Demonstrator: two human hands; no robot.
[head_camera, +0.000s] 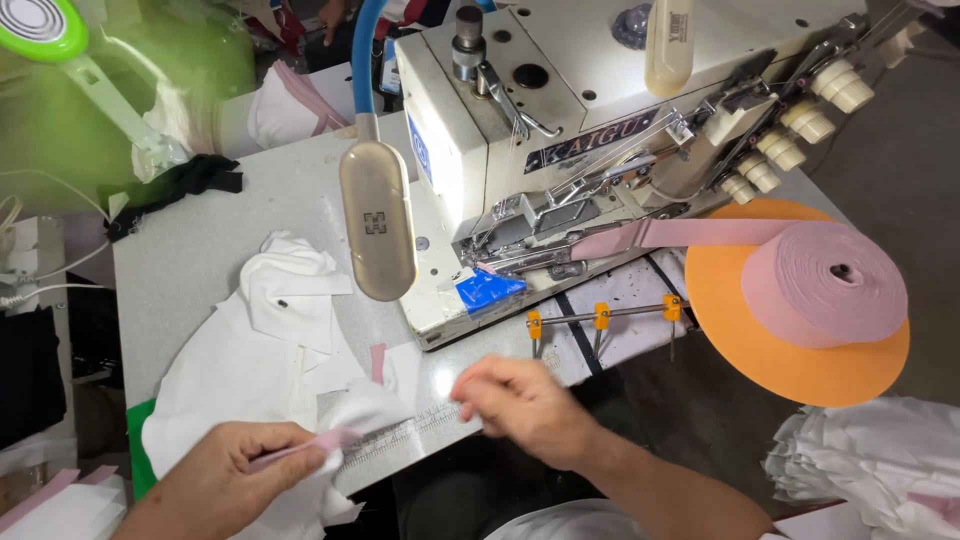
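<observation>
Right, my left hand (235, 470) has its fingers clamped on the pink strip (300, 450) lying across the white garment (250, 370) at the tabletop (200, 250) edge, its length running rightward toward my right hand (520, 405), whose blurred fingers I cannot read.

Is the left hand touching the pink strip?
Touching. The head view shows the left hand pinching the pink strip against the white cloth.

The sewing machine (600, 150) carries a dark, slanted nameplate (590, 141) with light letters on its front face, above the needle area. On its left end there is a small blue and white label (420, 155). No packages, signs or screens are seen around the machine.
</observation>
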